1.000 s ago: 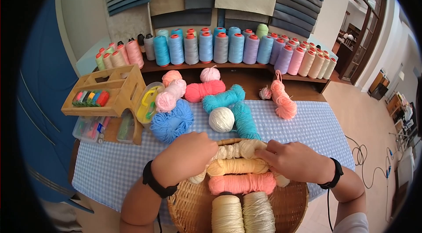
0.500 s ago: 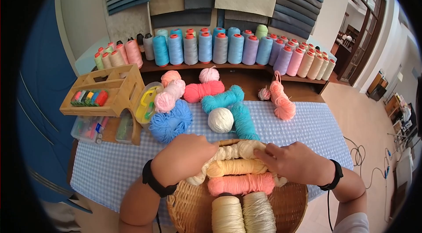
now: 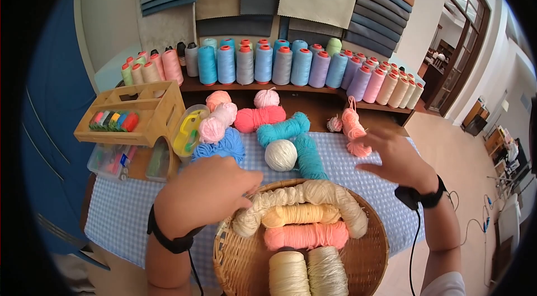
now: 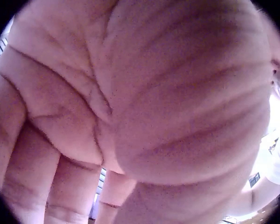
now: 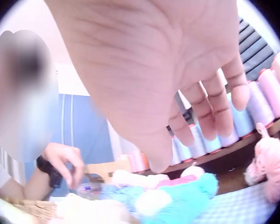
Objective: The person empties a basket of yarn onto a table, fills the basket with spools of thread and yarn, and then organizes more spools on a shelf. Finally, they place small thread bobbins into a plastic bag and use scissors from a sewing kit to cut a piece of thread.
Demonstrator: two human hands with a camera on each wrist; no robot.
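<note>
A round woven basket (image 3: pixel 243 265) holds a cream yarn skein (image 3: pixel 320 193) curved along its far side. Inside that curve lie a yellow skein (image 3: pixel 300 215) and a coral skein (image 3: pixel 306 235). Two thread cones, one cream (image 3: pixel 288 275) and one silvery (image 3: pixel 328 272), fill the near part. My left hand (image 3: pixel 204 195) hovers over the basket's left rim, fingers loosely bent and holding nothing. Raised to the right of the basket, my right hand (image 3: pixel 396 157) has its fingers spread and straight, overlapping the peach skein (image 3: pixel 351 126) in the head view. Its bare palm shows in the right wrist view.
Behind the basket on the checked cloth (image 3: pixel 251 156) lie a white yarn ball (image 3: pixel 281 155), teal skeins (image 3: pixel 311 159), a red skein (image 3: pixel 260 119) and blue yarn (image 3: pixel 224 148). A wooden organizer (image 3: pixel 128 111) stands left. Thread cones (image 3: pixel 226 65) line the back shelf.
Both hands have let go of the cream skein, which now lies in an arch in the basket. The right hand has lifted up and right; the left has drawn back left.
</note>
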